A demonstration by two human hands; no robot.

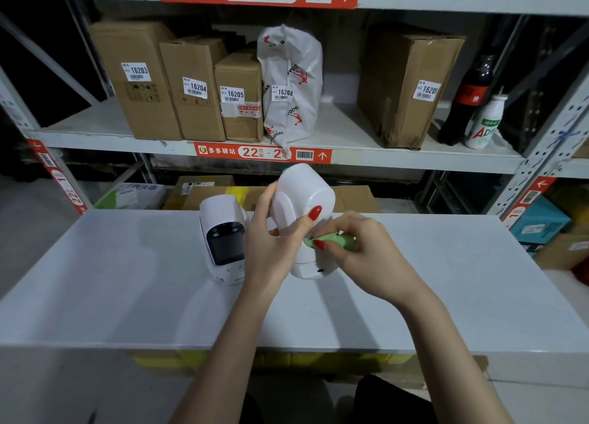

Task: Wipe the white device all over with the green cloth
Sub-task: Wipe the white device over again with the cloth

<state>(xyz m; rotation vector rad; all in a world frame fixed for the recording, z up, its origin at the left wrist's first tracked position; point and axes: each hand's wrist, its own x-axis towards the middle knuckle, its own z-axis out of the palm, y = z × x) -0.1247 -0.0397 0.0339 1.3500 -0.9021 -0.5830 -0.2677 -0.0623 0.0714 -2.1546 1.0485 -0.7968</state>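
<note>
- currently the smooth white plastic handheld device point(302, 200) is held tilted above the pale grey table point(127, 296), gripped by the left hand point(271, 242) with the thumb curled over its side.
- the small bunched green cloth point(331, 241) is pinched in the right hand point(360, 248) and pressed to the device's narrow lower part.
- a slip is risked, since the glossy shell is held by one hand only.
- the second white device with a dark screen point(224, 239), just beside, could be knocked over.
- hidden faces may be left unwiped.
</note>
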